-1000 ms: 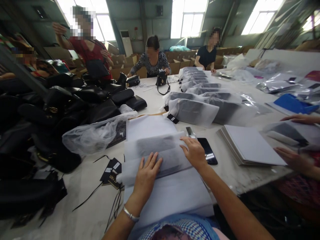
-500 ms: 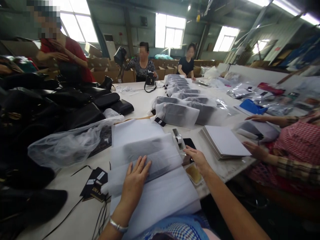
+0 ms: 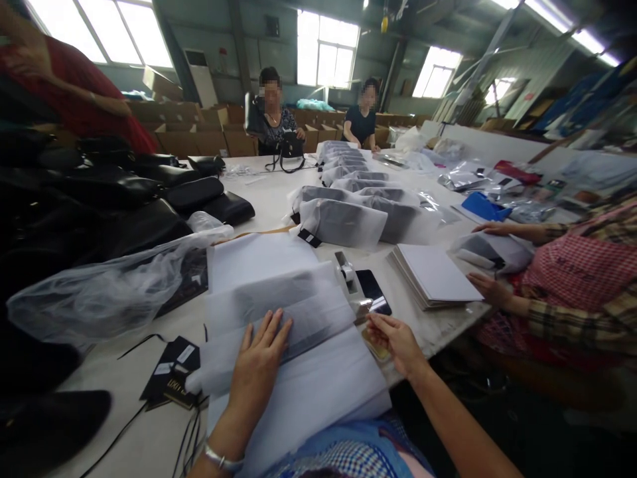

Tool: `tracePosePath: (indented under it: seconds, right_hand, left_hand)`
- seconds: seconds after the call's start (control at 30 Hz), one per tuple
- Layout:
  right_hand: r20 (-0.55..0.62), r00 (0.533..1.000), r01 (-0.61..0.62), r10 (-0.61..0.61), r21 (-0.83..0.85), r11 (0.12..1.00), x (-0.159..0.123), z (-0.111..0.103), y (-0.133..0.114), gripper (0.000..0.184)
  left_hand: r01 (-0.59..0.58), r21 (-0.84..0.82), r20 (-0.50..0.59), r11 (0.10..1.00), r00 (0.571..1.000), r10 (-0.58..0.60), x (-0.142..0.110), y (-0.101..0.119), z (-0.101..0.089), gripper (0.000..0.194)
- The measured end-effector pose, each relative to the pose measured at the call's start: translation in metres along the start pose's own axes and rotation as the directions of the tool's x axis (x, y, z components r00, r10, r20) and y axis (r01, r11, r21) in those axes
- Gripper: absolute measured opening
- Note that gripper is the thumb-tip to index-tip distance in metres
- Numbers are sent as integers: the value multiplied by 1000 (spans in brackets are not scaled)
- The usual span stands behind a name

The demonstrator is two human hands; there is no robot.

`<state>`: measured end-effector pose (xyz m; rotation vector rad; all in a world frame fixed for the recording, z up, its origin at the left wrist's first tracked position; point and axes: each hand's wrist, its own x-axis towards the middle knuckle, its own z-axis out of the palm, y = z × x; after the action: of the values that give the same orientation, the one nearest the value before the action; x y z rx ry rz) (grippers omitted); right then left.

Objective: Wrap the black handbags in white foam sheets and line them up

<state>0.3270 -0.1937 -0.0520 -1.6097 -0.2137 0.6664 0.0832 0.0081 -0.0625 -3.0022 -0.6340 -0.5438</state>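
My left hand lies flat, fingers spread, on a dark item wrapped in white tissue paper. This bundle rests on loose white sheets. Just right of it stands a tape dispenser with a roll in it. My right hand is at the dispenser's near end, thumb and fingers pinched on a clear, shiny strip of tape. Partly behind that hand is a small yellowish pad or dish. Black hang tags with cords lie left of the bundle.
Black handbags are heaped at left, beside a clear plastic bag. Tissue-wrapped bags stand in a row ahead. A phone and a stack of white boards lie right. Co-workers stand around the table; one handles a wrapped bag.
My right hand has left the bundle's right edge, moved to the dispenser and closed into a pinch. My left hand stays on the bundle. The view has swung right.
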Motion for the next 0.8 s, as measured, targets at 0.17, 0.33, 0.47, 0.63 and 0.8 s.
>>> tracePosePath:
  seconds: [0.17,0.33,0.47,0.63,0.8]
  right_hand:
    - [25,995,103,-100,-163,981,21,-8,11,42]
    - [116,955,298,-274,-404,865,20,-31,-11,24]
    - [590,693,720,-413,-542,433,16,-25,-51,19]
    - [891,329,943,-312,-328,58,38,40,-89,25]
    - [985,118,986,-127,-131,-102,73,119,-100,27]
  left_hand:
    - [-9,10,12,1000,1000,9,0,0,0,44]
    - [-4,-3,-3,1000,1000,4,0,-1,-1,43]
    - [4,10,9,1000,1000,-4,1,0,-2,44]
    - [14,52,24,999,1000,-15,2,2,-4,43]
    - [2,128,29,992,1000,-6,2,3,-3,46]
